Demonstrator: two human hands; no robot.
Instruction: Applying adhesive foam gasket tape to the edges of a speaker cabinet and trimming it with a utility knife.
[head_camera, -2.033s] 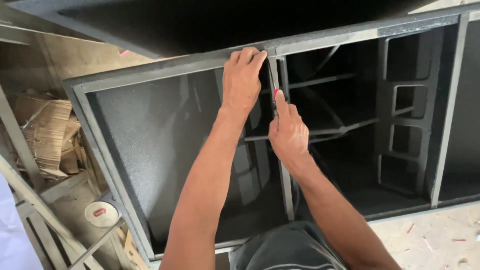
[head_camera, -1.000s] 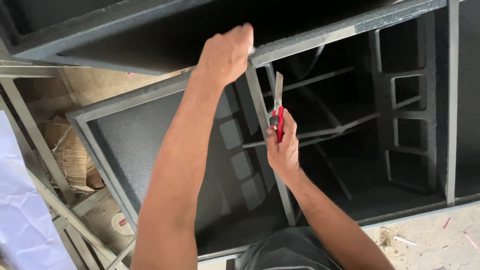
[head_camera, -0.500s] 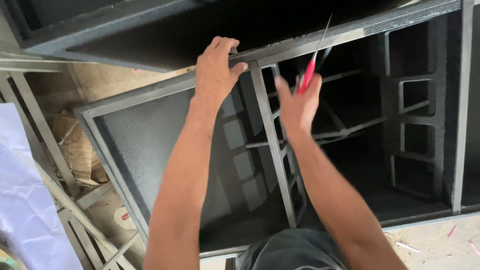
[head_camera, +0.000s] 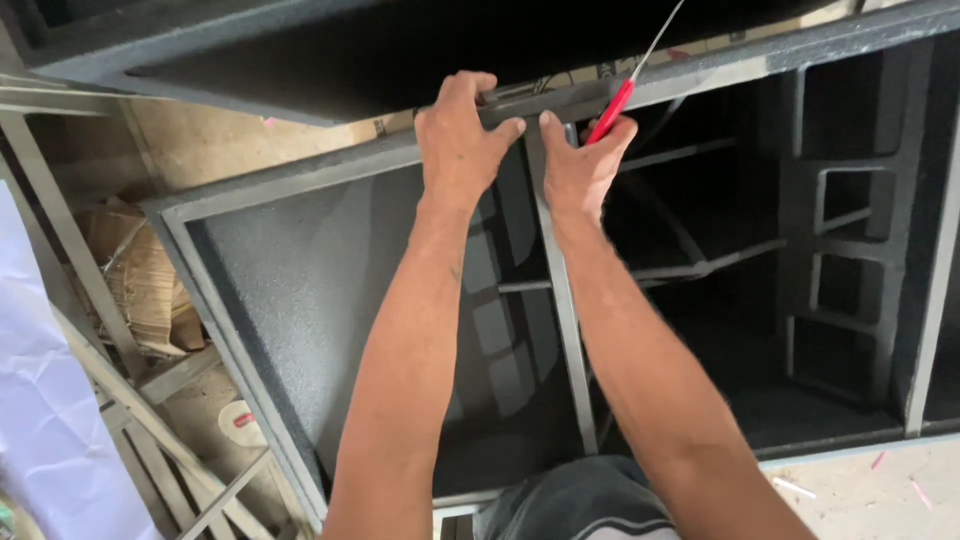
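Both hands are up at the far rim of a large black cabinet (head_camera: 300, 300), a textured box lying open toward the camera. The left hand (head_camera: 458, 140) grips the top edge of that rim, fingers curled over it and thumb stretched along the front face. The right hand (head_camera: 582, 165) sits just beside it, closed around the red handle of a thin tool (head_camera: 625, 90) whose pale metal shaft rises up and to the right (its tip runs out of the frame). The right thumb presses against the rim near the top of the centre divider (head_camera: 560, 300), a grey strip running down the middle of the cabinet. Right of the divider, internal braces (head_camera: 840, 260) show in shadow. On the floor at left lie crumpled cardboard (head_camera: 140, 280) and a grey metal frame (head_camera: 100, 330).
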